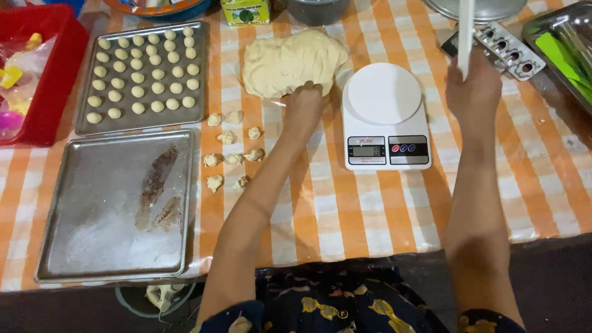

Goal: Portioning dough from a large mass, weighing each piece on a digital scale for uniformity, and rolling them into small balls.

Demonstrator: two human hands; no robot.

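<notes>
A large pale lump of dough (290, 58) lies on the orange and white checked tablecloth. My left hand (303, 102) grips its near edge, fingers dug into the dough. My right hand (473, 86) is raised further right and holds a white flat stick-like tool (465, 34) upright. Between the hands stands a white kitchen scale (383, 114) with nothing on its platform. Several small torn dough pieces (231, 148) lie loose on the cloth left of my left arm.
A metal tray (86, 80) at the back left holds several rolled dough balls (145, 68). A bare metal tray (114, 206) with smears sits in front of it. A red bin (43, 92) is far left; metal moulds (509, 49) and a steel tray (558, 43) are back right.
</notes>
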